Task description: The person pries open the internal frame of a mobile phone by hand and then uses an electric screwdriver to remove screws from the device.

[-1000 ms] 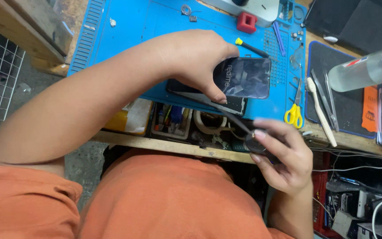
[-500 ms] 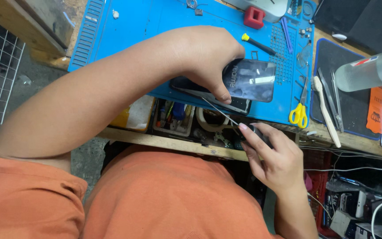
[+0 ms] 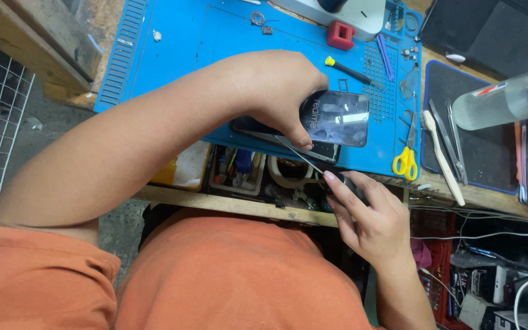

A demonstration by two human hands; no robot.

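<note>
Phone (image 3: 335,118): near mat (image 3: 215,36) front edge; thin, stiff, glassy, likely fragile; pinned by left hand (image 3: 276,91); grip by edges. Right hand (image 3: 371,223) closed on pry tool (image 3: 304,156).

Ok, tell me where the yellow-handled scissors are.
In the head view, the yellow-handled scissors lie at the right edge of the blue work mat, right of the dark smartphone under the left hand.

Repair workshop: blue work mat (image 3: 215,36), tweezers (image 3: 453,137).
</note>
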